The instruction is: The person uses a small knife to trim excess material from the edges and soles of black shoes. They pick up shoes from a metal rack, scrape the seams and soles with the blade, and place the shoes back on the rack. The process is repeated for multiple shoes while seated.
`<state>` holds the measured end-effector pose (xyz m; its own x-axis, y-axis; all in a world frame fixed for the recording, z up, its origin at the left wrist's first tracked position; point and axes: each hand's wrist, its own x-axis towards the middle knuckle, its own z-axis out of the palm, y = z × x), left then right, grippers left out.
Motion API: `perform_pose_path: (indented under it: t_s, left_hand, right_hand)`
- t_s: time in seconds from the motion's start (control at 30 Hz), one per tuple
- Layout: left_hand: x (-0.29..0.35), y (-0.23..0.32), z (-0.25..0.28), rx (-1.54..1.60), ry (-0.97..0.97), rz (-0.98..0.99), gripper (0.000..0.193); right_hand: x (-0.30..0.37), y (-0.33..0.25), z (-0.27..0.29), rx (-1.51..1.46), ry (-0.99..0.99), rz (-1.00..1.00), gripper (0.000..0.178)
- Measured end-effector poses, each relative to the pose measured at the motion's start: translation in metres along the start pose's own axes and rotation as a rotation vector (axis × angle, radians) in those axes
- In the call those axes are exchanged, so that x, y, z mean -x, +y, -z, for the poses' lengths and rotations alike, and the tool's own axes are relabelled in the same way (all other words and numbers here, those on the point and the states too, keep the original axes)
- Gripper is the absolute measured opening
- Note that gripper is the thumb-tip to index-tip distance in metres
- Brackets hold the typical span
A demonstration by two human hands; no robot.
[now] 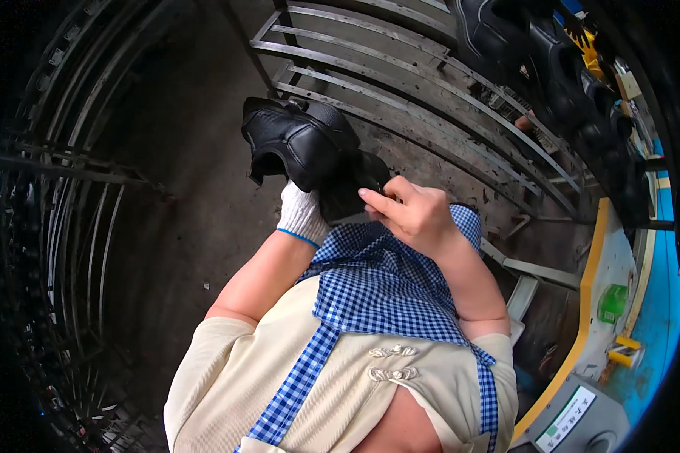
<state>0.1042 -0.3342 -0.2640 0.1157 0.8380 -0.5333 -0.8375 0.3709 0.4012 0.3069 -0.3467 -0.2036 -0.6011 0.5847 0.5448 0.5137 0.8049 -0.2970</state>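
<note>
A black leather shoe, with stitched panels and an open collar, is held up in front of my apron. My left hand, in a white knitted glove with a blue cuff edge, supports it from below; the shoe covers most of those fingers. At its right end, my bare right hand has thumb and forefinger pinched together against a dark flap of the shoe. Whether a small piece sits between those fingertips cannot be made out.
Metal rack rails run across the far side. Several black shoes hang or stand at the upper right. A blue worktop with a yellow tape roll and a grey machine lies right. More metal racking stands left.
</note>
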Motion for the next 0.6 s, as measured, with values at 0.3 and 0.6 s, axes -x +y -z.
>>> perform_pose_path:
  t_s: [0.3,0.6]
  left_hand:
    - [0.009,-0.002,-0.003,0.056,0.019,0.016,0.038]
    - [0.007,-0.006,-0.006,0.013,0.046,-0.040,0.037]
  right_hand:
    - [0.007,0.003,-0.030,-0.220,0.142,-0.145,0.011]
    - [0.034,0.008,-0.046,-1.177,0.217,-0.650,0.004]
